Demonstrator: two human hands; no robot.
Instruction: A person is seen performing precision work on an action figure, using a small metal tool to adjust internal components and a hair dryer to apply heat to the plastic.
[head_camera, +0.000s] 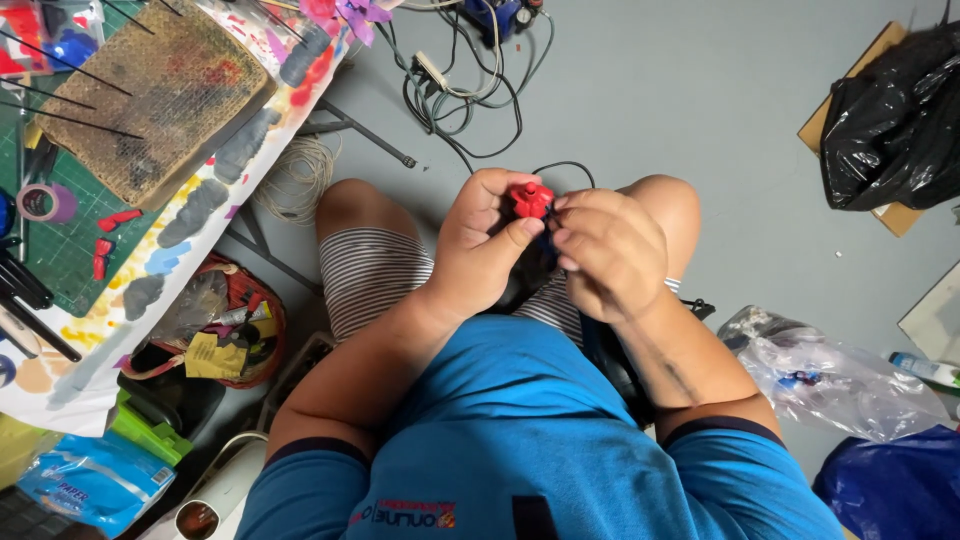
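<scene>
Holding a small red plastic piece (530, 199) above the lap: left hand (484, 246) closed around it, thumb pressed beneath; right hand (606, 250) pinching its right side with curled fingertips. Paint-stained table (190, 215) at left; black bag (895, 125) on floor at right.

Left hand (478, 250), right hand (610, 255), pinching small red piece (530, 199) above knees

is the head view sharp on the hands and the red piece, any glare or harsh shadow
Head view: the left hand, right hand and the small red piece between them are sharp; light is soft and even, with only faint shadow on the grey floor; glare shows on the black plastic bag; wide-angle bending at the edges.
</scene>
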